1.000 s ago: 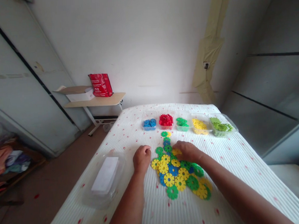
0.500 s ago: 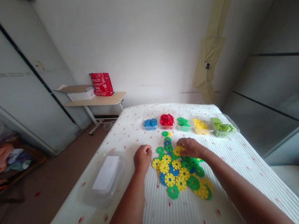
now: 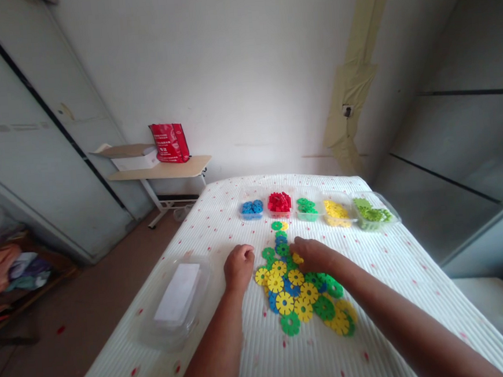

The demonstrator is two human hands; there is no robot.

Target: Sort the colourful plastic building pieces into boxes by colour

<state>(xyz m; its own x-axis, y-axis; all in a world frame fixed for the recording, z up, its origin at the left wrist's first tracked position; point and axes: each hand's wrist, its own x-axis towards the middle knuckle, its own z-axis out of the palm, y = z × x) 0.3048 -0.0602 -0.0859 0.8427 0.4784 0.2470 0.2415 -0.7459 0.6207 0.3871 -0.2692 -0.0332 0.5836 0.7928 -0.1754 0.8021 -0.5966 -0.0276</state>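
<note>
A heap of flat plastic flower discs (image 3: pixel 301 292) in yellow, green and blue lies on the white ribbed tablecloth (image 3: pixel 265 361). My left hand (image 3: pixel 238 266) rests curled into a loose fist at the heap's left edge, beside a yellow disc. My right hand (image 3: pixel 311 253) lies palm down on the far side of the heap, fingers bent over the discs there; what they hold, if anything, is hidden. Past the heap stands a row of clear tubs: blue (image 3: pixel 251 208), red (image 3: pixel 279 203), dark green (image 3: pixel 307 207), yellow (image 3: pixel 336 211) and light green (image 3: pixel 372 212).
A clear lidded box (image 3: pixel 177 296) with a white sheet inside sits at the table's left edge. Two loose discs (image 3: pixel 278 226) lie in front of the tubs. Beyond the table a small side table (image 3: pixel 163 171) carries a red bag and a white box.
My right hand lifted slightly at the heap's far side half a second ago and has settled back down on the discs, a little to the left. The left hand has stayed put.
</note>
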